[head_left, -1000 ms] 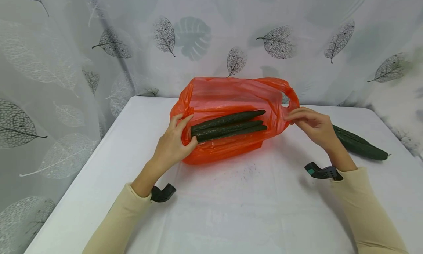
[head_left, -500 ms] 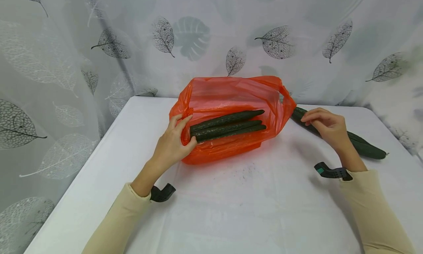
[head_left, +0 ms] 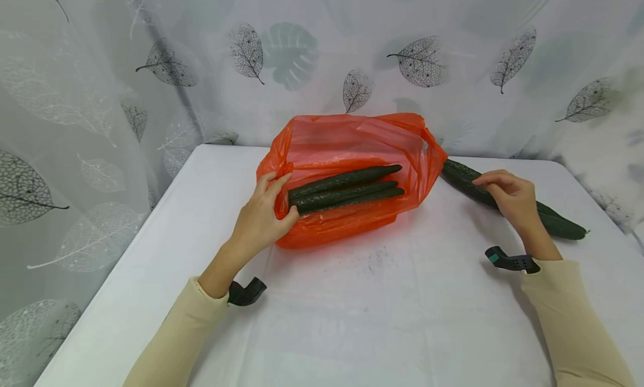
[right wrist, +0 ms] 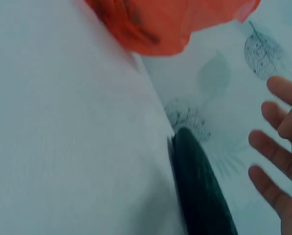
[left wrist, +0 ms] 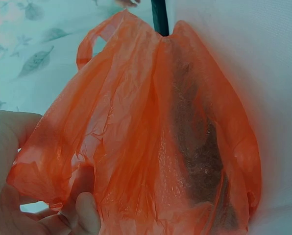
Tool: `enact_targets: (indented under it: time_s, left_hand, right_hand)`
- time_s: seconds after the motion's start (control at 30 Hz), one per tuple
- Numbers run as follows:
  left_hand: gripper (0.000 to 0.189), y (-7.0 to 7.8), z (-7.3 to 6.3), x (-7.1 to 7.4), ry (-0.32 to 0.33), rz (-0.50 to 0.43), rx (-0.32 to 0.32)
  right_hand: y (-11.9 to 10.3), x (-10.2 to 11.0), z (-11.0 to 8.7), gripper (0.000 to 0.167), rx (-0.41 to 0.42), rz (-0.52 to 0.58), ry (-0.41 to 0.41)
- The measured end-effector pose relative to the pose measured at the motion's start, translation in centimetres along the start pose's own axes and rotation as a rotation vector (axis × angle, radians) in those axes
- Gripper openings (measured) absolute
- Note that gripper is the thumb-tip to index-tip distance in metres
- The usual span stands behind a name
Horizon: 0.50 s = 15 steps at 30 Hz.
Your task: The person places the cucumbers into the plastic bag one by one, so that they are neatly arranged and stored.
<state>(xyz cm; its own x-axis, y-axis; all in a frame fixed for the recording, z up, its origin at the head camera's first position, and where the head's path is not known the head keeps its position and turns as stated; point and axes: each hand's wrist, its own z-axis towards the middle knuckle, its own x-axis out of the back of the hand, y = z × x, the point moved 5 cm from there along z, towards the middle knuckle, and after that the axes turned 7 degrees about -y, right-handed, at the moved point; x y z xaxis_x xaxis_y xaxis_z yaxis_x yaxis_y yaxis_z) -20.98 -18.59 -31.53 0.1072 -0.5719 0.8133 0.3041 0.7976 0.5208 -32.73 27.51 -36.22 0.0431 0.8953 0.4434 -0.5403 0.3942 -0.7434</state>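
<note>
My left hand (head_left: pixel 259 216) grips the near left edge of the mouth of a red plastic bag (head_left: pixel 347 135); in the left wrist view the thin plastic (left wrist: pixel 121 142) runs between thumb and fingers. Several dark green cucumbers (head_left: pixel 347 180) lie side by side in the bag, seen through its open mouth. On the right, my right hand (head_left: pixel 515 199) hovers over a long cucumber (head_left: pixel 560 225) on the table, with nothing in its fingers. The right wrist view shows the loosely bent fingers (right wrist: pixel 271 147) beside the cucumber (right wrist: pixel 202 196), along which a second dark edge shows.
A white-covered table (head_left: pixel 352 320) bears everything. A leaf-printed curtain (head_left: pixel 312 57) hangs behind it and on the left side. Part of the bag's right handle (head_left: pixel 435 144) reaches toward the tip of the cucumber lying outside.
My right hand has let go of the bag's right handle and moved right, over the cucumber on the table. The handle has sagged. My left hand keeps its hold on the bag.
</note>
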Motion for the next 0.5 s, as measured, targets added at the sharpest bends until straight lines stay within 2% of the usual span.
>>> enact_targets:
  time_s: [0.17,0.5]
  left_hand:
    - [0.062,0.0,0.1,0.0,-0.009,-0.004,0.004]
    - [0.062,0.1,0.1,-0.1,-0.012,-0.007,-0.003]
  right_hand:
    - [1.6,0.4,-0.6,0.021,-0.090,-0.224,-0.064]
    - [2.9,1.7,-1.4,0.034,-0.242,-0.413,-0.124]
